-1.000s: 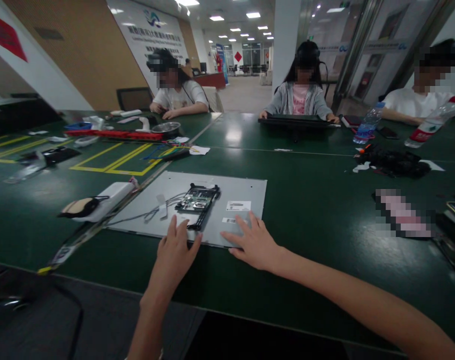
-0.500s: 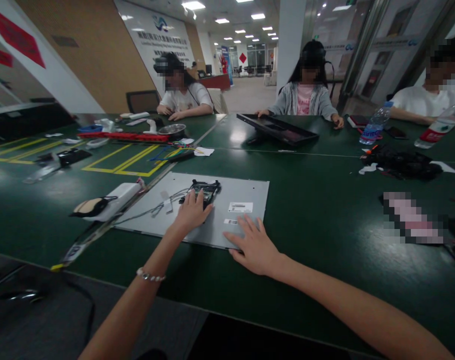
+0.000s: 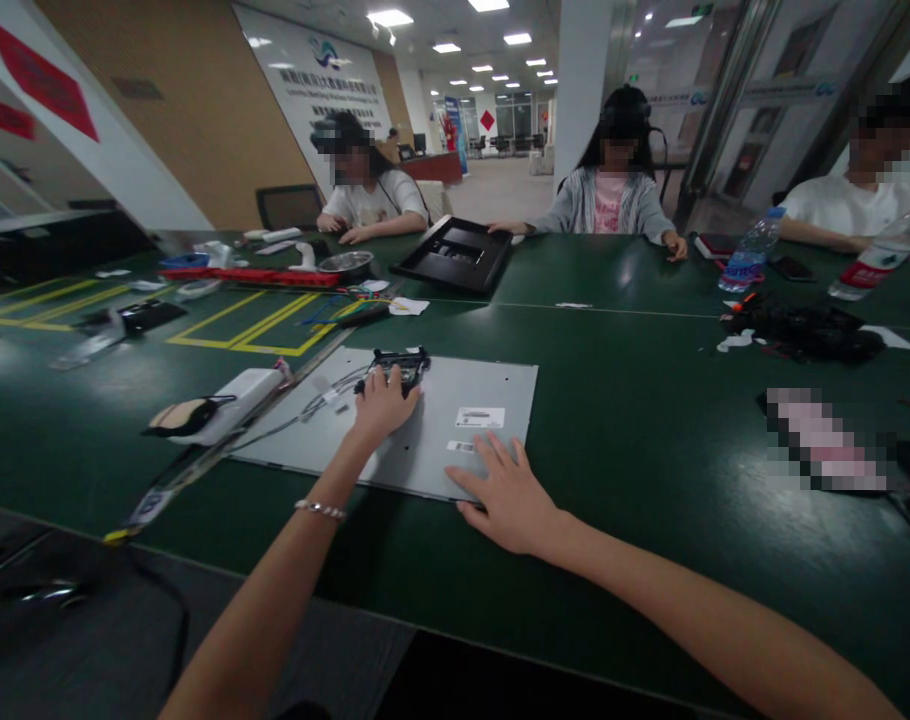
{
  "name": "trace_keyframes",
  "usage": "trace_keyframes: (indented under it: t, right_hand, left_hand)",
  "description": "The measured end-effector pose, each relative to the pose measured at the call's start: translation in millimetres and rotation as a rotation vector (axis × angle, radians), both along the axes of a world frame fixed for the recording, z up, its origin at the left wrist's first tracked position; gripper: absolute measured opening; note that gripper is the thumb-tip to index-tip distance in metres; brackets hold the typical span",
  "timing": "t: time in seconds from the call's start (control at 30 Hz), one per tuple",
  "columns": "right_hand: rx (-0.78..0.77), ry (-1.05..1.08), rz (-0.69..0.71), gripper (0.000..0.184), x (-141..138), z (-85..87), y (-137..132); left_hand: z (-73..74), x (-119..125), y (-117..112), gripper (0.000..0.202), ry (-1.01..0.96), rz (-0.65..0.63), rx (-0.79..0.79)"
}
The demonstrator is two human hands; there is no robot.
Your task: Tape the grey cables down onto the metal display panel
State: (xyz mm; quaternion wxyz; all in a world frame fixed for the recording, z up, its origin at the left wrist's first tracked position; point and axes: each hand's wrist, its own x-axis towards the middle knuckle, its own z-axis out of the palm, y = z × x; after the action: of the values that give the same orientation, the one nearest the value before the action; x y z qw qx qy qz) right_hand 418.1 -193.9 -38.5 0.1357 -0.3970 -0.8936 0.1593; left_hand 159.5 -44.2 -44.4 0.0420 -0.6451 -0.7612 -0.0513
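A grey metal panel (image 3: 455, 395) lies flat on the green table (image 3: 635, 420) in front of me. A small circuit board in a black frame (image 3: 401, 365) sits on its far left part, with thin wires (image 3: 305, 410) trailing off to the left. My left hand (image 3: 382, 404) reaches forward and its fingers rest on and curl over the circuit board. My right hand (image 3: 504, 490) lies flat with fingers spread on the panel's near right edge, just below two white labels (image 3: 479, 418).
A white device with a black-and-tan part (image 3: 211, 403) lies left of the panel. Across the table a person slides a black monitor shell (image 3: 455, 253). Yellow floor-style tape (image 3: 252, 325), a red strip (image 3: 252, 273), a metal bowl (image 3: 344, 262), bottles (image 3: 747, 255) and black cables (image 3: 800, 330) lie farther off.
My left hand reached from the panel's near edge forward onto the circuit board. My right hand stayed put. The person opposite swung the black monitor shell to the left.
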Motion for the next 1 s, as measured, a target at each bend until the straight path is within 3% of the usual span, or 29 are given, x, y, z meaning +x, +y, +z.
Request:
trace_keyframes:
  t: [0.23, 0.37, 0.5, 0.73, 0.83, 1.0]
  right_hand:
    - [-0.014, 0.003, 0.008, 0.051, 2.0, 2.5, -0.5]
    - [-0.030, 0.008, 0.029, 0.053, 2.7, 5.9, -0.5]
    - [-0.054, -0.005, 0.033, 0.054, 1.8, 5.1, 0.3]
    - [-0.042, 0.000, 0.023, 0.053, 0.8, 2.1, 1.2]
    - [-0.033, 0.003, 0.017, 0.053, -0.3, 2.2, 1.4]
    - [-0.046, -0.008, 0.018, 0.051, -2.1, 3.3, 1.9]
  left_hand:
    - [22.8, -29.1, -23.1, 0.057, 0.104, -0.062, 0.159]
    - [32.8, -60.4, -42.3, 0.054, 0.187, -0.023, 0.079]
    - [32.4, -77.9, -50.5, 0.047, 0.229, 0.020, 0.015]
    - [39.9, -82.7, -47.1, 0.043, 0.289, 0.047, -0.057]
    - [54.6, -83.8, -39.3, 0.044, 0.291, 0.107, -0.005]
    - [91.5, -73.5, -12.1, 0.052, 0.239, 0.122, 0.232]
